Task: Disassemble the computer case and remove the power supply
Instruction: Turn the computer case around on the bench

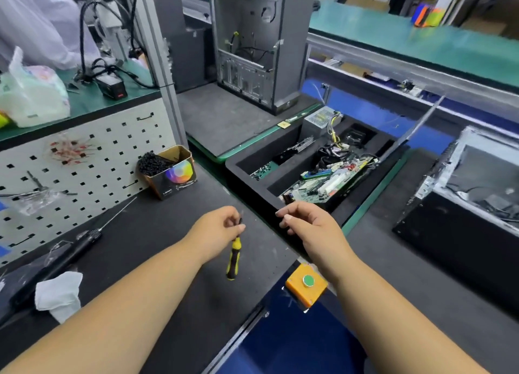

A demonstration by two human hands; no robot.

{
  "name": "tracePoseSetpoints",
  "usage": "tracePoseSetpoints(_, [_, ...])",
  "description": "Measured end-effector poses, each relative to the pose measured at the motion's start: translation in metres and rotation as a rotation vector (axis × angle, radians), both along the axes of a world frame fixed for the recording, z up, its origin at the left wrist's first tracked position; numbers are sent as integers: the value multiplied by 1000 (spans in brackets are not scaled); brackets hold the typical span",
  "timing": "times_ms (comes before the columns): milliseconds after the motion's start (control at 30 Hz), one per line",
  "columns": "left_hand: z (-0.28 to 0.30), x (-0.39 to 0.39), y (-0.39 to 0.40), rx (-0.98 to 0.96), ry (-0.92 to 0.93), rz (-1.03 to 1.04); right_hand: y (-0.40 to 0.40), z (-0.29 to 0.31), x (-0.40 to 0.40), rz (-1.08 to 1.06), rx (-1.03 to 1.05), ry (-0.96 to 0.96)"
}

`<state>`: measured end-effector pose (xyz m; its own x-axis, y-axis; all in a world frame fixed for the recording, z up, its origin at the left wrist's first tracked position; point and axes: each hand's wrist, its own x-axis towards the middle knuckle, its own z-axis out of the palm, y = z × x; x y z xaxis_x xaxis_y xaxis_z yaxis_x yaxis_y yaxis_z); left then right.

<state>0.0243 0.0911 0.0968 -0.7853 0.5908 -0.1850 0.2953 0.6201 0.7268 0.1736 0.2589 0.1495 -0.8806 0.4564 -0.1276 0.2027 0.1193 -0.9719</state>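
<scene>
My left hand (222,227) pinches the shaft of a yellow-and-black screwdriver (233,258), whose handle hangs down over the black mat. My right hand (306,224) hovers just right of it, fingers loosely curled, with nothing visible in it. An opened grey computer case (292,50) stands upright at the back centre, loose wires inside. A grey power supply (320,119) lies at the far end of the black foam tray (247,160), which also holds a green motherboard (328,181). Another opened case (477,182) lies at the right edge.
An electric screwdriver (75,245) and a white cloth (59,295) lie on the mat at left, below a pegboard (84,163). A cardboard box of black ties (171,171) stands by it. An orange button box (306,286) sits at the mat's front edge. A person in white stands top left.
</scene>
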Motion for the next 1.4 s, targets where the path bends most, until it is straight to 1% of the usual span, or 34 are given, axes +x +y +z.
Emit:
tracePoseSetpoints(200, [66, 48, 81, 253, 26, -152, 46, 18, 41, -67, 35, 29])
tracePoseSetpoints(333, [94, 90, 137, 423, -141, -229, 79, 33, 76, -76, 174, 19])
tracePoseSetpoints(433, [103, 125, 178, 504, -230, -299, 102, 39, 108, -153, 250, -25])
tracePoseSetpoints(633, [106, 195, 254, 546, -268, -436, 153, 42, 188, -382, 338, -26])
tracePoseSetpoints(800, [107, 255, 300, 503, -207, -561, 185, 44, 258, -533, 318, -56])
tracePoseSetpoints(933, [102, 303, 332, 523, -247, -606, 205, 48, 315, -670, 230, -25])
tracePoseSetpoints(1067, [98, 352, 355, 507, -245, -681, 224, 51, 376, -783, 226, -11])
tracePoseSetpoints(1133, [97, 376, 365, 501, -212, -721, 233, 50, 405, -837, 236, -12])
tracePoseSetpoints(1200, [96, 395, 373, 491, -146, -759, 243, 46, 434, -898, 281, -58])
tracePoseSetpoints(1267, [94, 408, 381, 458, -32, -810, 254, 39, 462, -951, 312, -120])
tracePoseSetpoints(1333, [93, 415, 388, 415, 123, -870, 266, 28, 489, -1003, 307, -182])
tracePoseSetpoints(1400, [90, 421, 395, 381, 239, -916, 278, 13, 513, -1044, 291, -286])
